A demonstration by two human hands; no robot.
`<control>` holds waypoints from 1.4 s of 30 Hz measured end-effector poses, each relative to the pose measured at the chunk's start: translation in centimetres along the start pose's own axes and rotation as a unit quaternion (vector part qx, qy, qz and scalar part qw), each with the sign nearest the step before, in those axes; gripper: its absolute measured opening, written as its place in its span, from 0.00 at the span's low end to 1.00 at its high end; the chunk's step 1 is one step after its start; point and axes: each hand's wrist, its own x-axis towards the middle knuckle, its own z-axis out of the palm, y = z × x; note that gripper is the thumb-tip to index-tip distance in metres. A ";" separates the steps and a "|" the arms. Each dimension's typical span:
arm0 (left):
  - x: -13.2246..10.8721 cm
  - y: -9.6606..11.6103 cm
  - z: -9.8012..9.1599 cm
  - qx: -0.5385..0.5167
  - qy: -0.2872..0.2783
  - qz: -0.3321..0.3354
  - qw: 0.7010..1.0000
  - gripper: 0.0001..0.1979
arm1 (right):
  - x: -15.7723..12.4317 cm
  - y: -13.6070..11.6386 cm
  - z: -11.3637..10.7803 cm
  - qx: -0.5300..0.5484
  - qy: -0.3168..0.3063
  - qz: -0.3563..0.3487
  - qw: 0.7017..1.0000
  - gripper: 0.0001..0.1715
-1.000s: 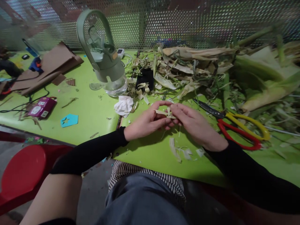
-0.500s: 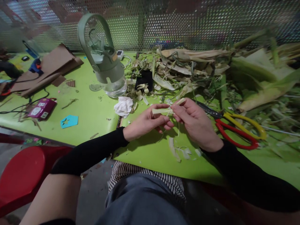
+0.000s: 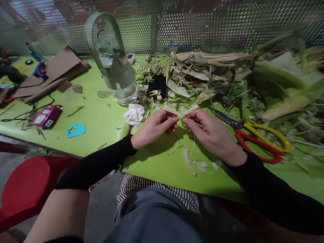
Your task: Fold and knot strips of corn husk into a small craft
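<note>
Over the green table point(image 3: 101, 118), my left hand point(image 3: 152, 128) and my right hand point(image 3: 210, 135) meet fingertip to fingertip, both pinched on a pale strip of corn husk point(image 3: 180, 112). The strip bends into a shallow V between the hands, with one end sticking out past each thumb. Both arms wear black sleeves. Torn husk scraps point(image 3: 194, 163) lie on the table just below my hands.
Red-and-yellow scissors point(image 3: 258, 138) lie right of my right hand. A heap of corn husks and stalks point(image 3: 227, 74) fills the back right. A green bladeless fan point(image 3: 111, 57), crumpled tissue point(image 3: 134, 114), cardboard point(image 3: 55, 71), a purple box point(image 3: 45, 116) and a red stool point(image 3: 22, 185) are at left.
My hands rose slightly and tilted so the husk strip, held flat before, now bends into a V between them. Everything else on the table stayed put.
</note>
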 end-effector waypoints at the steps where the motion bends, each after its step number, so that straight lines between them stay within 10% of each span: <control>1: -0.1 0.0 0.0 0.008 -0.005 0.007 1.000 0.08 | 0.0 -0.1 -0.1 -0.011 -0.010 -0.004 1.000 0.13; 14: -0.7 1.1 -0.5 0.062 -0.090 0.022 0.994 0.20 | 0.1 -0.7 -1.6 0.029 -0.120 0.017 0.992 0.25; 26: -0.1 0.1 -0.7 -0.009 -0.114 -0.053 0.992 0.12 | 0.3 -0.5 -0.6 -0.037 -0.044 0.019 0.998 0.25; 32: -0.6 1.2 -0.2 -0.019 -0.079 -0.056 0.995 0.12 | 0.2 -0.3 -0.3 0.070 -0.055 0.011 0.996 0.20; 42: -0.1 1.1 -0.9 0.110 0.033 -0.032 0.993 0.06 | 0.3 -0.4 -0.1 -0.041 0.035 -0.052 0.997 0.12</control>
